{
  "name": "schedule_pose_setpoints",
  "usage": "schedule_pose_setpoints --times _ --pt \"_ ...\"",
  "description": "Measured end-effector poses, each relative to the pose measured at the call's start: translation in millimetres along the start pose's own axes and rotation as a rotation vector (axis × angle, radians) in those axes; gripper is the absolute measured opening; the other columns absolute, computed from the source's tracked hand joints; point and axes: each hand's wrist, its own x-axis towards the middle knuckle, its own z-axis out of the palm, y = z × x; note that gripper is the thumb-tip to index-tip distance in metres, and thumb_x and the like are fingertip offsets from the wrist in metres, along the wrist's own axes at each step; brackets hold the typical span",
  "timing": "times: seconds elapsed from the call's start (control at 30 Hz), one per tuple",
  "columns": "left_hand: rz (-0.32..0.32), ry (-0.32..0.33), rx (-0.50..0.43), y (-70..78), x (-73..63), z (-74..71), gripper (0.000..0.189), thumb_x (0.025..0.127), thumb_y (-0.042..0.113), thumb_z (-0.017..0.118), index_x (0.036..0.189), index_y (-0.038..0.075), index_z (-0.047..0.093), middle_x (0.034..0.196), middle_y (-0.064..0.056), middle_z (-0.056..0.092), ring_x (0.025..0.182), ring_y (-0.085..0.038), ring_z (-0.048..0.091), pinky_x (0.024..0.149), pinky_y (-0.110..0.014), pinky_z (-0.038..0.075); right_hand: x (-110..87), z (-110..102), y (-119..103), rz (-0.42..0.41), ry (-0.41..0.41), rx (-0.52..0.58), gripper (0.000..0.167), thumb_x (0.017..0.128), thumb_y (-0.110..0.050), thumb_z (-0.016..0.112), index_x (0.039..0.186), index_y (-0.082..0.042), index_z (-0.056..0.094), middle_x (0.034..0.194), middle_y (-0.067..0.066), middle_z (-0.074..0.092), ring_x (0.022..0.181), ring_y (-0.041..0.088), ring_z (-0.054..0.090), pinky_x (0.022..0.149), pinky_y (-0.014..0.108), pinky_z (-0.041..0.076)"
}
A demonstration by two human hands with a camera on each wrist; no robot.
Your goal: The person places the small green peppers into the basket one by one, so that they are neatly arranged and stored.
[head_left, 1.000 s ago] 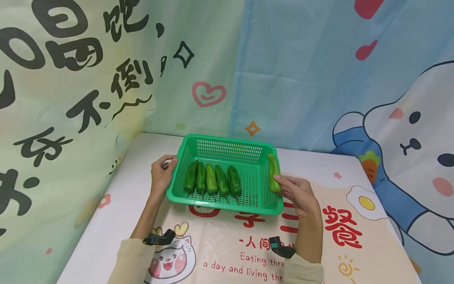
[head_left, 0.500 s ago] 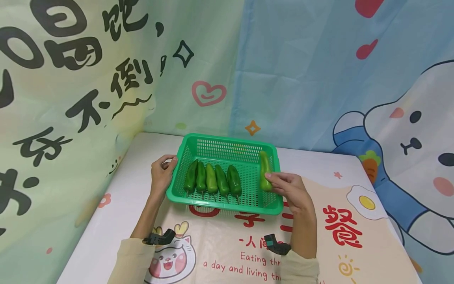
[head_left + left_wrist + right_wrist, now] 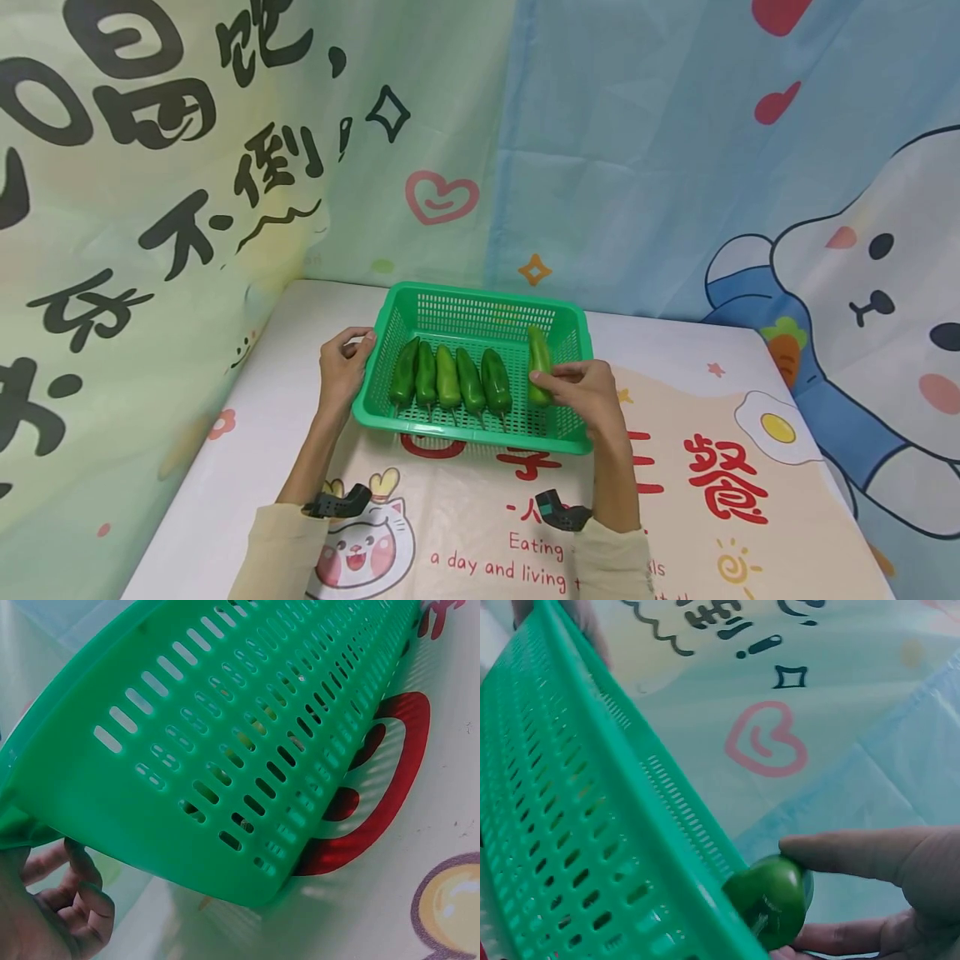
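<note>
A green plastic basket (image 3: 472,438) with slotted walls stands on the table. Its left rim is gripped by my left hand (image 3: 343,373); in the left wrist view that hand (image 3: 71,904) has curled fingers under the rim. Between thumb and fingers, my right hand (image 3: 591,393) pinches a light green pepper (image 3: 539,367) over the right part of the basket. The right wrist view shows this pepper (image 3: 769,900) end-on, just past the rim. Several green peppers (image 3: 447,379) lie side by side in the basket's left and middle, stems toward me.
A printed mat (image 3: 450,508) with red lettering covers much of the white table (image 3: 247,442). Patterned cloth (image 3: 622,167) hangs behind the table and along its left side. A dark wrist camera (image 3: 562,512) sits on each forearm.
My right hand has moved left with the pepper, from the basket's right rim to a spot over its inside, nearer the row. The left hand and basket stay put.
</note>
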Motion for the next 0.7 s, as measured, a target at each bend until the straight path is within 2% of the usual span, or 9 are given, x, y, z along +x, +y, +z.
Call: schedule_pose_setpoints --times 0.3,0.4,0.47,0.53,0.6,0.7 --pt "0.009 0.005 0.008 1.0 -0.9 -0.2 0.031 0.112 0.024 0.066 0.125 -0.001 0.077 0.087 -0.011 0.076 0.066 -0.004 0.062 0.061 -0.020 0.050 8.7 21 2 -0.063 0.081 -0.210 0.047 0.093 -0.025 0.088 0.117 0.015 0.076 0.114 0.032 0.076 0.100 0.041 0.074 0.075 0.041 0.063" --pt "0.011 0.009 0.007 -0.5 -0.6 -0.5 0.030 0.112 0.023 0.065 0.125 -0.002 0.077 0.087 -0.011 0.077 0.067 -0.004 0.064 0.062 -0.020 0.052 12.8 27 4 -0.078 0.100 -0.278 0.044 0.092 -0.022 0.088 0.112 0.015 0.078 0.109 0.030 0.077 0.095 0.038 0.073 0.071 0.039 0.060" --pt "0.010 0.011 0.008 -1.3 -0.5 -0.5 0.030 0.112 0.022 0.065 0.125 -0.002 0.077 0.087 -0.011 0.077 0.067 -0.004 0.065 0.061 -0.020 0.052 15.3 31 5 -0.072 0.099 -0.302 0.039 0.092 -0.021 0.088 0.104 0.015 0.079 0.093 0.026 0.076 0.083 0.032 0.070 0.064 0.034 0.055" --pt "0.011 0.011 0.008 -1.6 -0.5 -0.5 0.029 0.112 0.022 0.065 0.125 -0.001 0.077 0.087 -0.012 0.077 0.067 -0.005 0.065 0.062 -0.020 0.052 17.3 35 6 -0.062 0.096 -0.317 0.034 0.092 -0.019 0.089 0.091 0.013 0.079 0.073 0.016 0.068 0.070 0.024 0.062 0.058 0.029 0.047" --pt "0.009 0.012 0.007 -1.2 -0.6 -0.1 0.028 0.112 0.022 0.065 0.124 0.000 0.077 0.088 -0.012 0.077 0.067 -0.005 0.065 0.062 -0.020 0.052 19.0 39 6 -0.055 0.087 -0.336 0.035 0.091 -0.018 0.089 0.073 0.006 0.073 0.058 0.004 0.052 0.059 0.017 0.050 0.053 0.027 0.038" --pt "0.011 0.010 0.004 0.1 -1.1 0.1 0.029 0.112 0.023 0.066 0.124 0.000 0.078 0.089 -0.014 0.078 0.067 -0.005 0.065 0.062 -0.020 0.052 21.2 43 5 -0.053 0.073 -0.349 0.051 0.092 -0.016 0.087 0.055 -0.007 0.054 0.051 -0.005 0.032 0.049 0.012 0.036 0.049 0.025 0.030"
